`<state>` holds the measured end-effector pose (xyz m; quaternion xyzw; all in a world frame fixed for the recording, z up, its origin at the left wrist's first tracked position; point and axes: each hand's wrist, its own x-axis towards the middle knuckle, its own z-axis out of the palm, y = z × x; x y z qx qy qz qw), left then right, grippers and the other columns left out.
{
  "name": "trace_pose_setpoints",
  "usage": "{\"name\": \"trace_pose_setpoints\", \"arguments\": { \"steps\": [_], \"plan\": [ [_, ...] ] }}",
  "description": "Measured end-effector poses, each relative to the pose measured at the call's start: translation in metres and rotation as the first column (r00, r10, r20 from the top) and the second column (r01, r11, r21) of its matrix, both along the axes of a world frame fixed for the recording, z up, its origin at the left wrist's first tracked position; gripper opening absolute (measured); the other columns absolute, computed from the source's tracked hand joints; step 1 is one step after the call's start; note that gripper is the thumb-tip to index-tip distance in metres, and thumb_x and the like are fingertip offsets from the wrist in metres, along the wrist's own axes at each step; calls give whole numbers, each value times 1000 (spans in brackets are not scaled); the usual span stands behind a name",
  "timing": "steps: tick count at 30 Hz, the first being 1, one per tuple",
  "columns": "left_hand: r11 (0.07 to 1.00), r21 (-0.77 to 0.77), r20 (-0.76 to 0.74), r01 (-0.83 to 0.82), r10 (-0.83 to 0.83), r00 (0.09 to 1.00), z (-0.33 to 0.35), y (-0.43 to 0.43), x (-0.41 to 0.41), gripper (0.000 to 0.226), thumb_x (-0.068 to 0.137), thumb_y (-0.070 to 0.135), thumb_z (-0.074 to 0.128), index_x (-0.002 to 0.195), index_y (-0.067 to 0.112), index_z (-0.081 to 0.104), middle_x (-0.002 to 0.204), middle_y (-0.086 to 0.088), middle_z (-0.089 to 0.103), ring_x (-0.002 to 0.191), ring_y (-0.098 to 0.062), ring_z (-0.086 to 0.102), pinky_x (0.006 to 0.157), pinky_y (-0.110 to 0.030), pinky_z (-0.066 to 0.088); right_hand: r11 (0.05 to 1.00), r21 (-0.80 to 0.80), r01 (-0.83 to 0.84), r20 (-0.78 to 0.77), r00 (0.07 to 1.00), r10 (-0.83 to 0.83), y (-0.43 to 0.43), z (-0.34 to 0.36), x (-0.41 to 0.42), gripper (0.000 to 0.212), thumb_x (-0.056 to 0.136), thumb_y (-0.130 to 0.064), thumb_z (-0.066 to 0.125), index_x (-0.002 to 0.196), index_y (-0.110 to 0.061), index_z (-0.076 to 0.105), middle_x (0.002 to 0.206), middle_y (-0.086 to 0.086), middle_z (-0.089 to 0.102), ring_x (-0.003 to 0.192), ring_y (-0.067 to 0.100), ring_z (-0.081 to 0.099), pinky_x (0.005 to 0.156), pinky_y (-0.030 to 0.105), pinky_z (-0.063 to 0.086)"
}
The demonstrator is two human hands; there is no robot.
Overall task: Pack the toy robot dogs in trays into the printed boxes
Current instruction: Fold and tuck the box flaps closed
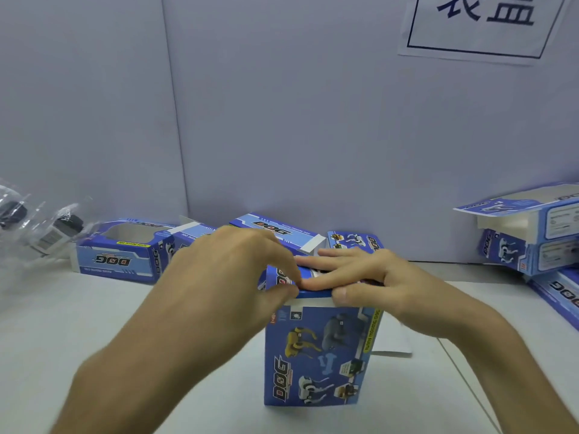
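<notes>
White table (94, 339), upright printed box (313, 355) beneath left hand (232, 267) pinching its top, right hand (369, 280) flat-fingered atop.

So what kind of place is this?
Likely a toy packing station: one printed box upright in the middle, more boxes lying around it, bagged toys at the left, a paper sign on the partition.

Both forearms reach fwd. L hand (238, 264) fingers curled, pinching the box (313, 355) top; R hand (376, 277) flat, fingers straight, thumb on front edge.
</notes>
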<state>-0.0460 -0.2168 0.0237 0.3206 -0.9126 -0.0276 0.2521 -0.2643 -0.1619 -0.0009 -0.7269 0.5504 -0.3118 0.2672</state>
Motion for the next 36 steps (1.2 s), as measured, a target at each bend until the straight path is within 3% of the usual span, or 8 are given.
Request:
{"name": "trace_pose_setpoints", "arguments": {
  "steps": [2, 6, 12, 20, 24, 29, 32, 36],
  "plan": [
    [999, 32, -17, 22, -21, 1000, -1, -6, 0, 13, 83, 48, 71, 95, 49, 73, 104, 32, 66, 99, 0, 58, 84, -32, 51, 999, 10, -35, 82, 996, 34, 0, -2, -7, 40, 86, -24, 54, 114, -45, 72, 136, -34, 55, 134, -16, 35, 100, 5, 37],
    [999, 41, -50, 11, -9, 999, -5, -13, 1, 10, 76, 44, 79, 84, 48, 77, 91, 31, 70, 88, -1, 63, 76, -35, 54, 999, -38, 0, 330, 944, 13, 5, -6, -24, 20, 85, -17, 68, 99, -27, 79, 129, -8, 67, 133, 7, 50, 79, 27, 58],
    [1000, -31, -52, 5, -7, 999, -8, -16, -2, 8, 79, 43, 77, 85, 48, 75, 92, 33, 69, 74, 3, 57, 73, -34, 54, 977, -157, 142, 284, 954, -93, 8, -9, -35, 9, 73, -26, 85, 79, -28, 78, 107, -5, 77, 118, 10, 64, 90, 23, 56],
    [998, -58, -67, 0, -4, 998, -9, -21, 1, 8, 81, 40, 75, 86, 43, 79, 95, 30, 71, 76, -4, 57, 73, -36, 54, 948, -243, 204, 309, 943, -124, 4, -13, -26, 19, 75, -31, 75, 86, -15, 75, 100, -7, 78, 113, 7, 67, 77, 21, 59],
    [996, 12, -62, 84, -83, 995, -12, -24, 2, 9, 79, 48, 70, 84, 46, 78, 94, 38, 67, 85, 5, 61, 75, -33, 54, 987, -106, 122, 323, 943, -82, 7, -14, -41, 8, 83, -23, 77, 85, -17, 79, 118, -8, 73, 122, 7, 61, 87, 24, 57],
    [961, 113, 11, 251, -254, 967, -11, -35, 8, 26, 71, 68, 57, 93, 62, 69, 109, 41, 59, 97, 5, 60, 75, -36, 53, 996, 87, 21, 329, 943, -48, 13, -19, -59, 36, 77, -20, 78, 112, -30, 77, 140, -21, 57, 133, 2, 50, 84, 32, 59],
    [922, 147, -83, 359, -350, 933, -15, -43, 7, 21, 71, 55, 66, 90, 55, 74, 106, 29, 64, 94, -2, 62, 71, -30, 51, 994, 109, 13, 339, 939, -50, 10, -20, -60, 39, 76, -22, 82, 113, -28, 77, 141, -20, 57, 133, 3, 50, 84, 41, 60],
    [858, 247, -217, 451, -405, 888, -24, -52, 5, 17, 70, 41, 77, 86, 48, 78, 104, 16, 66, 94, -13, 62, 69, -20, 49, 993, 119, -4, 354, 935, -39, 9, -21, -61, 32, 80, -16, 80, 111, -25, 78, 140, -19, 58, 131, 2, 51, 80, 37, 61]
  ]
}}
